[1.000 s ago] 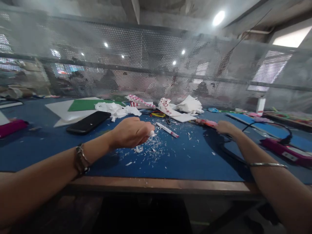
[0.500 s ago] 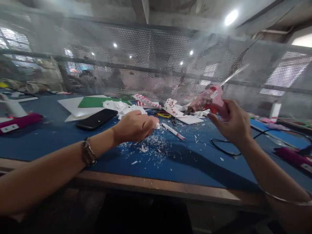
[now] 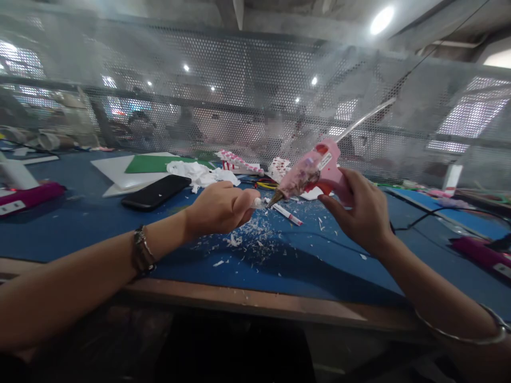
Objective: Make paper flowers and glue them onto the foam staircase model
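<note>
My left hand [image 3: 219,208] is closed in a pinch on a small white piece [image 3: 257,202], held just above the blue table [image 3: 80,223]. My right hand [image 3: 359,213] grips a pink glue gun [image 3: 315,170] by its handle. The gun's nozzle points down-left and sits right at the white piece. A clear glue stick pokes out of the gun's back. White scraps [image 3: 247,242] lie scattered on the table under both hands. A white pen with a red cap [image 3: 288,214] lies just behind the nozzle.
A black phone [image 3: 156,192] lies left of my hands, with white and green sheets [image 3: 147,166] and crumpled white paper [image 3: 199,174] behind it. Red-and-white cut pieces [image 3: 239,162] lie by the mesh screen. A black cord [image 3: 431,215] and magenta objects [image 3: 479,251] lie at the right.
My right hand picked the glue gun up from the table, then swung it left and down until its nozzle met the white piece. My left hand stayed nearly still.
</note>
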`<move>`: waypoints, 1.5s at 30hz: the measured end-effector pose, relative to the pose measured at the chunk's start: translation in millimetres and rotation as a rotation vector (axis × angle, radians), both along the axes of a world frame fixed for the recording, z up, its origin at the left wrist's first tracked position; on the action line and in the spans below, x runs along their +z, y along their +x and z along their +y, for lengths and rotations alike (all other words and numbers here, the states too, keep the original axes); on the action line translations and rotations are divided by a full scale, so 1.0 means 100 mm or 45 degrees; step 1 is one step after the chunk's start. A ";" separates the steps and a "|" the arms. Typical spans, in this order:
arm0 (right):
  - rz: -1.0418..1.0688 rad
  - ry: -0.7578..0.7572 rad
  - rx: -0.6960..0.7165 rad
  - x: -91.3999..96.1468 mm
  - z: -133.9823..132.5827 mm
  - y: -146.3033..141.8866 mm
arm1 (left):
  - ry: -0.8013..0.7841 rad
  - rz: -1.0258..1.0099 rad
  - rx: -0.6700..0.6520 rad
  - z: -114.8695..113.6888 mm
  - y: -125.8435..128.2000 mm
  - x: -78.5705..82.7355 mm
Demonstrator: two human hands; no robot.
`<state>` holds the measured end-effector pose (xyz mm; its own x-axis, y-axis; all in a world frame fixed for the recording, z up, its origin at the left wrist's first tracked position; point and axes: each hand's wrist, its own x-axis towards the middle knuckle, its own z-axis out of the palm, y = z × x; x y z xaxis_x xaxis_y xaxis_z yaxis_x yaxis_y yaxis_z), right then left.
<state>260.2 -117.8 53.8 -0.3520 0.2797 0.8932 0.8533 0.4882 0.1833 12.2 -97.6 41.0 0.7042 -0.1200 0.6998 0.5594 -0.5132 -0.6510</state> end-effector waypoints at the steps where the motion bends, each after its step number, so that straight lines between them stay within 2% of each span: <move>1: -0.001 -0.003 0.001 0.00 0.00 0.00 | 0.009 -0.008 -0.015 0.00 0.00 0.00; 28: -0.025 -0.016 -0.035 -0.01 0.01 0.01 | -0.009 -0.009 -0.039 -0.02 0.01 0.00; 36: -0.012 -0.008 -0.066 0.00 0.01 0.00 | -0.116 0.005 -0.051 -0.03 0.00 0.00; 39: 0.019 -0.103 -0.196 0.06 0.06 0.07 | -0.280 -0.067 -0.093 -0.04 0.00 -0.02; 43: 0.028 -0.519 -0.476 0.10 0.19 0.36 | -0.407 -0.113 -0.111 -0.06 0.00 -0.06; 45: 0.016 -0.581 -0.451 0.07 0.26 0.54 | -0.423 -0.111 -0.142 -0.06 0.00 -0.08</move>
